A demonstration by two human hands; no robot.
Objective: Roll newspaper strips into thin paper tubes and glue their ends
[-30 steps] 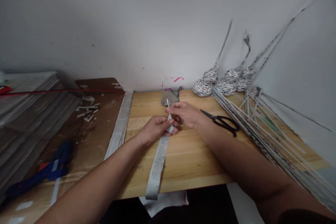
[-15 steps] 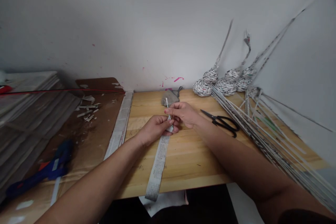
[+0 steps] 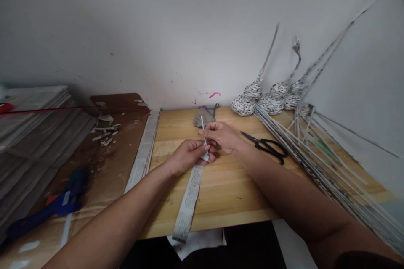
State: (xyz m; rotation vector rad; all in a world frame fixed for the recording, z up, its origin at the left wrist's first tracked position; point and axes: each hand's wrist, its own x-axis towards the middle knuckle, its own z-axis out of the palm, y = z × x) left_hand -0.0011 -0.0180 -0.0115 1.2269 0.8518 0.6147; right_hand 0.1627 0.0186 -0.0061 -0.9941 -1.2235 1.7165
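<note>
Head view, left hand (image 3: 186, 154) closed, pinching newsprint (image 3: 190, 197)

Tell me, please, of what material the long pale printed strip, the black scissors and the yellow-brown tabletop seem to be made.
Long pale printed strip: thin matte paper, probably newspaper, by its dense print.
Black looped scissors: dark blades, probably metal, by their thin pointed shape; handle material unclear.
Yellow-brown flat tabletop: smooth wood or an imitation, by its light and darker grain-like bands.
</note>
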